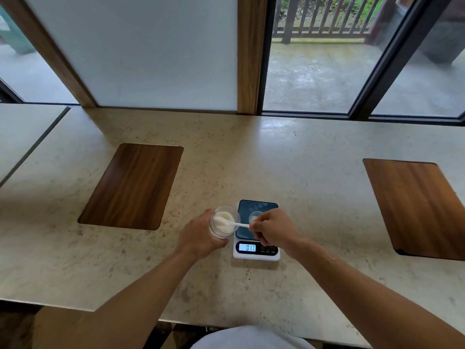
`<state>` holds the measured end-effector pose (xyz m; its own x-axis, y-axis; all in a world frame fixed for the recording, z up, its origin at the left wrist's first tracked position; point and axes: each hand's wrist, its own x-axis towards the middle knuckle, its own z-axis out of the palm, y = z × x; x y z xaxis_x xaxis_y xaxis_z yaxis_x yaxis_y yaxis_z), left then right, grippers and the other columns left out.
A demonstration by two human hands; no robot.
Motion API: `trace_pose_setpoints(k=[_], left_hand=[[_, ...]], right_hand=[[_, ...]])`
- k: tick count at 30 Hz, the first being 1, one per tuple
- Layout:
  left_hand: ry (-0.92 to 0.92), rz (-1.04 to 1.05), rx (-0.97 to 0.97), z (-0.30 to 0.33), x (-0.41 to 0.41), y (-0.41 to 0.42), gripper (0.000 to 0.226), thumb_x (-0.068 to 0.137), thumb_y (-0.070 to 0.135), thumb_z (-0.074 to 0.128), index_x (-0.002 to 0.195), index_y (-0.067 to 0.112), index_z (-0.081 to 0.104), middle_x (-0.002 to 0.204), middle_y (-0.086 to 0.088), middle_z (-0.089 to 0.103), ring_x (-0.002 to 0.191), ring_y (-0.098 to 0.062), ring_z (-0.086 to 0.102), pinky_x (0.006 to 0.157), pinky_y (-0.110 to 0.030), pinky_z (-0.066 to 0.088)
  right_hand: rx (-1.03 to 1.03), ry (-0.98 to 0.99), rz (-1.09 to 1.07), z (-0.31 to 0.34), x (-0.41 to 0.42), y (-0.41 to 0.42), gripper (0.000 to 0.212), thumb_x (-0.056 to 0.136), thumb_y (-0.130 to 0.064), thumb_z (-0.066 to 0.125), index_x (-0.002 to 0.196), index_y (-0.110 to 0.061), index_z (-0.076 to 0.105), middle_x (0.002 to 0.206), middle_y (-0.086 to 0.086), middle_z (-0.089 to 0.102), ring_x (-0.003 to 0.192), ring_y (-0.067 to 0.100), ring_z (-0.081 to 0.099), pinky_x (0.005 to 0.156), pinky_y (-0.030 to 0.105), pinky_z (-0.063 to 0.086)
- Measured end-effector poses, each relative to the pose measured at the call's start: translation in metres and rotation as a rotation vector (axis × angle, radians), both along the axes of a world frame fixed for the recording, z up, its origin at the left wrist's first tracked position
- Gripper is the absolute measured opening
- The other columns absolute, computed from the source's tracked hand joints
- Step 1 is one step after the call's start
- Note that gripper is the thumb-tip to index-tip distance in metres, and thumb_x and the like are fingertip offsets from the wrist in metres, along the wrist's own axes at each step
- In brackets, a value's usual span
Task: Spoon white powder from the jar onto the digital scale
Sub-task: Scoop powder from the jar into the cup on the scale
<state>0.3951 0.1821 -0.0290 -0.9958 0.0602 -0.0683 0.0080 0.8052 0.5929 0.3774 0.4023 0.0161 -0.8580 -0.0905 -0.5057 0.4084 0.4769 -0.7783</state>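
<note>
A clear jar (222,222) of white powder is tilted toward the right, held in my left hand (198,238) just left of the digital scale (256,255). My right hand (273,229) grips a white spoon (237,224) whose bowl is inside the jar's mouth, in the powder. The scale has a dark glass platform with a small clear dish (254,216) on it holding a little white powder. My right hand hovers over the platform and hides part of it. The lit display (247,247) reads 017.
The scale stands on a pale marble counter (314,185). Two wooden panels are set into it, one at left (133,185) and one at right (417,210). Windows and a wooden post run along the far edge.
</note>
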Motion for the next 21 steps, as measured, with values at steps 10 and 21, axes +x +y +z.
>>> trace_pose_setpoints(k=[10,21], left_hand=[[-0.033,0.046,0.005,0.007,0.000,0.008,0.081,0.062,0.053,0.088,0.130,0.026,0.054,0.114,0.004,0.070,0.091,-0.015,0.064,0.075,-0.026,0.049],[-0.055,0.101,0.036,0.011,0.002,0.010,0.084,0.061,0.054,0.088,0.133,0.026,0.054,0.118,0.005,0.069,0.096,-0.018,0.066,0.082,-0.036,0.058]], right_hand=[[-0.001,0.001,-0.033,0.004,0.007,0.013,0.029,0.091,-0.019,0.067,0.070,-0.002,0.077,0.055,0.008,0.067,0.045,0.015,0.055,0.045,0.016,0.047],[-0.050,0.008,-0.096,0.034,0.013,0.025,0.015,0.094,-0.012,0.066,0.089,-0.002,0.076,0.062,0.006,0.064,0.042,0.008,0.052,0.042,0.016,0.044]])
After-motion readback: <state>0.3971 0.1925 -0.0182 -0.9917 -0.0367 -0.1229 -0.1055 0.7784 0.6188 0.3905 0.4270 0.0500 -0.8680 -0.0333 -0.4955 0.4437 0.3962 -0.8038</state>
